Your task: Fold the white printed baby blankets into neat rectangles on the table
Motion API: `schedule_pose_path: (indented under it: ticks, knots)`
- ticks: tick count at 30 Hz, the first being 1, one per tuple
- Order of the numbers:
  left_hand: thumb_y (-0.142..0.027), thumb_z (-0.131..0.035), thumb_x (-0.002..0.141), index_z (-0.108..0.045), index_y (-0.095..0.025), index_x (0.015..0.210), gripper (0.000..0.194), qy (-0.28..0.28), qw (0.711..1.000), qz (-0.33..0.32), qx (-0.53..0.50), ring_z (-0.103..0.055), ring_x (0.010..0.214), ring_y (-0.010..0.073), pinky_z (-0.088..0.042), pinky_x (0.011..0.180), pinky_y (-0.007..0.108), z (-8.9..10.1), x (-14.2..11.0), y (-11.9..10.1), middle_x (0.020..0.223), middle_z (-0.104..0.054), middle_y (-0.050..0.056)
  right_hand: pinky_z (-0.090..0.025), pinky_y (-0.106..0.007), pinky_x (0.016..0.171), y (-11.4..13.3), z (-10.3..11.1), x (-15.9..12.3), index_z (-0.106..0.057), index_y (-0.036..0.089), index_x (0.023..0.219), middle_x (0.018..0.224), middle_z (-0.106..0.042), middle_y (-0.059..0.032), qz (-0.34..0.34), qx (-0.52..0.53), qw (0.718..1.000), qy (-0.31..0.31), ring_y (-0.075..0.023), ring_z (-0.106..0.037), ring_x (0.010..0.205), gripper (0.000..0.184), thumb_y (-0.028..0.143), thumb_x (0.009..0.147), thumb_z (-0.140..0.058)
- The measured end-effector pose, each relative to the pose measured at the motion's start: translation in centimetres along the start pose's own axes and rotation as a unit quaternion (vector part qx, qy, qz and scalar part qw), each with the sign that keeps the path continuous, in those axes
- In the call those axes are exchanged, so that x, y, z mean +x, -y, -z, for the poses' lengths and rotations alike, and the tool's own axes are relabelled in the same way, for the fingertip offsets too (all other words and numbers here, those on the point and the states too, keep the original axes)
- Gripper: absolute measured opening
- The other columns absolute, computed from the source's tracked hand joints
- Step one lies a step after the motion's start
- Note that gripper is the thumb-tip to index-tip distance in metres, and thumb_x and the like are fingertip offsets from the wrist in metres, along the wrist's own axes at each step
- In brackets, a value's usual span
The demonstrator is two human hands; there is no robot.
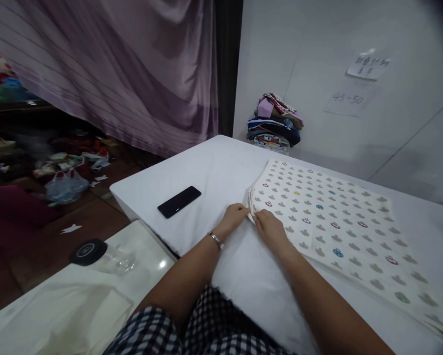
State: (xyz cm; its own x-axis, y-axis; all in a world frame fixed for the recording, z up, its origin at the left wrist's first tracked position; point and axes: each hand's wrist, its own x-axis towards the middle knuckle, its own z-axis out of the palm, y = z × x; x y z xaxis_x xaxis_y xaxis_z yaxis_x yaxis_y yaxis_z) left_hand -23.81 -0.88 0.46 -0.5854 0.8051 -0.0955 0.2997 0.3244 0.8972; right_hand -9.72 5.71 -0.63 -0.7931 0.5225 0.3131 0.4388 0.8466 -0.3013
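A cream cloth (pixel 324 236) printed with grey mouse-head shapes and a few coloured ones lies folded in layers on a white-covered table (pixel 210 162). My left hand (pixel 234 217), with a bracelet at the wrist, pinches the cloth's near left corner. Close beside it, my right hand (pixel 271 229) is closed on the same corner edge, its fingers partly hidden from view. To the left of my hands a black phone (pixel 179 201) lies flat on the table.
A white side table (pixel 147 241) at the lower left holds a clear bottle with a black lid (pixel 89 252). Folded fabrics (pixel 275 121) are stacked by the wall. A purple curtain (pixel 162 74) hangs behind. A plastic bag (pixel 66 186) and scraps lie on the floor.
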Motion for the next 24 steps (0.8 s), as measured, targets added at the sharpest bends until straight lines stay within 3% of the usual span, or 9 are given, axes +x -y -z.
schedule_pose_path:
  ticks: [5, 11, 16, 20, 24]
  knots:
    - [-0.033, -0.052, 0.074, -0.052, -0.017, 0.055, 0.025, 0.013, 0.999, 0.005, -0.042, -0.041, 0.049, 0.0088, -0.034, 0.05, 0.021, -0.4, 0.0, 0.0, 0.047, -0.045, -0.005, -0.042, -0.031, 0.074, 0.1, 0.0, -0.1, -0.057, 0.022, 0.103, 0.095, -0.06, -0.0072, 0.007, 0.013, 1.0, 0.001, -0.0224, -0.054, 0.093, 0.025, 0.036, 0.092, -0.04]
    - [-0.047, -0.044, 0.081, -0.052, -0.017, 0.06, 0.037, 0.023, 0.998, 0.004, -0.055, -0.041, 0.042, 0.0088, -0.032, 0.046, 0.021, -0.3, 0.1, 0.3, 0.044, -0.045, -0.004, -0.041, -0.028, 0.071, -0.6, -0.1, 0.2, -0.061, 0.021, 0.089, 0.084, -0.062, -0.0037, -0.057, 0.151, 0.986, -0.031, -0.018, -0.056, 0.079, 0.032, 0.035, 0.094, -0.032]
    - [-0.045, -0.054, 0.075, -0.055, -0.017, 0.061, 0.031, 0.037, 0.999, 0.01, -0.006, -0.046, 0.044, 0.0108, -0.033, 0.048, 0.022, -0.4, -0.1, 0.4, 0.044, -0.049, -0.003, -0.04, -0.028, 0.068, -1.2, -0.5, 0.3, -0.062, 0.02, 0.089, 0.083, -0.064, -0.0032, -0.084, 0.214, 0.971, -0.058, -0.0176, -0.056, 0.077, 0.033, 0.039, 0.093, -0.035]
    - [-0.026, -0.06, 0.067, -0.053, -0.017, 0.053, 0.018, 0.014, 0.999, -0.002, 0.032, -0.053, 0.059, 0.0134, -0.036, 0.058, 0.023, -0.5, -0.1, 0.2, 0.052, -0.054, -0.001, -0.04, -0.028, 0.071, -1.1, -0.4, 0.2, -0.061, 0.02, 0.089, 0.083, -0.062, -0.0038, -0.065, 0.188, 0.977, -0.073, -0.0173, -0.055, 0.077, 0.033, 0.037, 0.093, -0.034]
    - [-0.021, -0.053, 0.069, -0.052, -0.017, 0.056, 0.014, 0.026, 0.999, 0.024, -0.031, -0.052, 0.053, 0.0121, -0.037, 0.054, 0.022, -0.1, 0.0, 0.3, 0.05, -0.054, -0.001, -0.04, -0.028, 0.075, -0.5, 0.3, -0.1, -0.059, 0.02, 0.097, 0.088, -0.061, -0.0056, -0.052, 0.097, 0.989, -0.098, -0.0188, -0.055, 0.087, 0.031, 0.034, 0.095, -0.032]
